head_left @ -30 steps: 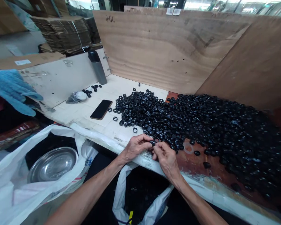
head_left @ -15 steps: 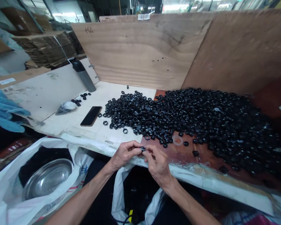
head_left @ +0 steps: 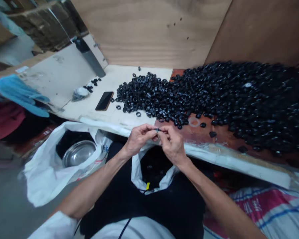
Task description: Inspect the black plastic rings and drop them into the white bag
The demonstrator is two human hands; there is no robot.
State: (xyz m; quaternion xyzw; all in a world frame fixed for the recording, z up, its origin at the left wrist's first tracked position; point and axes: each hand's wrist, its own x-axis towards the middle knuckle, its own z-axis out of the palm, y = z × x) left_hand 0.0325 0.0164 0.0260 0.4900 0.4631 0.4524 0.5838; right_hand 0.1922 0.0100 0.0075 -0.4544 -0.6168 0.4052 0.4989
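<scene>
Both hands (head_left: 155,139) now hold the black ring (head_left: 156,130) nearer the body.

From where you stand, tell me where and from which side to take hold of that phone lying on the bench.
Grip the phone by its two long edges, coming from straight above. It lies flat, screen up, on the pale bench top, so only its thin sides offer purchase. Its right edge sits close to loose black rings; the left side is freer.
</scene>
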